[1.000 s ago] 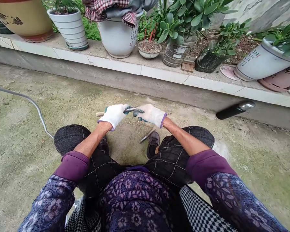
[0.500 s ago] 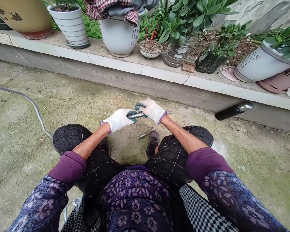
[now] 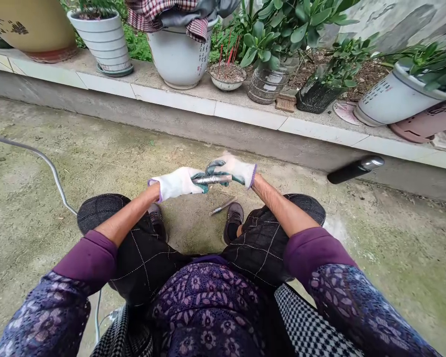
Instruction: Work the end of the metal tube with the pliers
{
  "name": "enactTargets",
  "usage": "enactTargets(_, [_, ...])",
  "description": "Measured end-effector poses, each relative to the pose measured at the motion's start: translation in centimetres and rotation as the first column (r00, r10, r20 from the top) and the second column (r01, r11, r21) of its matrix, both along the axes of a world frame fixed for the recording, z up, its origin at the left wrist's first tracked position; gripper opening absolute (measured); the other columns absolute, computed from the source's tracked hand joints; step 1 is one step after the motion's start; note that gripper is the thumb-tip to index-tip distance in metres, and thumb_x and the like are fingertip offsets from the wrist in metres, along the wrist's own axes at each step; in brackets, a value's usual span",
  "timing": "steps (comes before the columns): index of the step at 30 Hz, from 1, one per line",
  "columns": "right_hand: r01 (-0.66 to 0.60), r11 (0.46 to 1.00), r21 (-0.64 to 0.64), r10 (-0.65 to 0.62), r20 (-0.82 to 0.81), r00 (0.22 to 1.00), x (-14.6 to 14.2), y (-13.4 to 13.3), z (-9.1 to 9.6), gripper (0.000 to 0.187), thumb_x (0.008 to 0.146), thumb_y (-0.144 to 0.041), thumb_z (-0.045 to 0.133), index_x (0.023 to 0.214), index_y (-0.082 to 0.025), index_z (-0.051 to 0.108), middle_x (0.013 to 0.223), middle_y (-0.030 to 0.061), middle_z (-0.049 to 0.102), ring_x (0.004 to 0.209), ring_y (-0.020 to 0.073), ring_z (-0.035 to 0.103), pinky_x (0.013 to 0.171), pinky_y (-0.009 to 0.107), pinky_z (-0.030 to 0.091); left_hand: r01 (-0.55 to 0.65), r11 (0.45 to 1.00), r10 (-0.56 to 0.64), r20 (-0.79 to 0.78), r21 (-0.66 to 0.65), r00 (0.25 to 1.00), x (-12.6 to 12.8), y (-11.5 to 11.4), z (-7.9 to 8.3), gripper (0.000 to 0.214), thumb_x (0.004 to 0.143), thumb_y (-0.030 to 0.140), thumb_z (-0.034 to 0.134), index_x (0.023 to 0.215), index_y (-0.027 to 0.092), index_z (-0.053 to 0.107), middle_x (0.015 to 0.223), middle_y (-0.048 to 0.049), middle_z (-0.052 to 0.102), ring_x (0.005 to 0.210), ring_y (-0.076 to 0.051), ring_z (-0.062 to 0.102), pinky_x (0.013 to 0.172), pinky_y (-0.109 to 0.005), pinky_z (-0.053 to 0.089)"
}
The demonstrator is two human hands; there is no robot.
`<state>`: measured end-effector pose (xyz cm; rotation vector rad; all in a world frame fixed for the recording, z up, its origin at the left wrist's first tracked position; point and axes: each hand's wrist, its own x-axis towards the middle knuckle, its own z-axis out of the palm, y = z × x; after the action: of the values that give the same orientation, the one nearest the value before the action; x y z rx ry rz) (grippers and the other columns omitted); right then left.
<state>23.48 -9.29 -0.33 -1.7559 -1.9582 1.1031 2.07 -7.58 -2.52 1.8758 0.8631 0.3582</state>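
While the person sits with knees apart, a short ribbed metal rod [image 3: 211,179] is held level in front of their body, its long axis running left to right. The left hand [image 3: 176,184], in a white glove, closes around the rod's left end. The right hand [image 3: 230,171], also gloved and slightly farther away, wraps green-coated fingers [image 3: 214,166] over its right half. Just below, a slim metal tool [image 3: 223,206] lies on the concrete ground [image 3: 29,198] near the right shoe [image 3: 233,220].
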Motion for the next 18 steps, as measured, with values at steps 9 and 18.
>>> enactTargets(9, [0.213, 0.972, 0.103, -0.2, -0.122, 0.972, -3.6, 0.4, -0.7, 0.013, 0.087, -0.014, 0.056, 0.088, -0.013, 0.069, 0.065, -0.001, 0.064, 0.043, 0.0074, 0.053, 0.039, 0.017, 0.043, 0.009, 0.925, 0.081, -0.219, 0.38, 0.972, -0.2, 6.8, 1.4, 0.024, 0.083, 0.037, 0.062, 0.099, 0.019, 0.068, 0.078, -0.0027, 0.067, 0.062, -0.014, 0.055, 0.056, -0.024, 0.042])
enactTargets(18, [0.035, 0.998, 0.05, -0.042, 0.156, 0.987, -3.0, -0.4, 0.7, 0.018, 0.09, -0.017, 0.06, 0.099, -0.013, 0.075, 0.065, -0.0016, 0.064, 0.045, 0.006, 0.05, 0.044, 0.016, 0.042, 0.117, 0.937, -0.031, -0.256, 0.329, 0.966, 0.8, 4.5, -0.1, 0.03, 0.079, 0.044, 0.066, 0.095, 0.018, 0.072, 0.078, -0.004, 0.07, 0.068, -0.018, 0.06, 0.061, -0.028, 0.044])
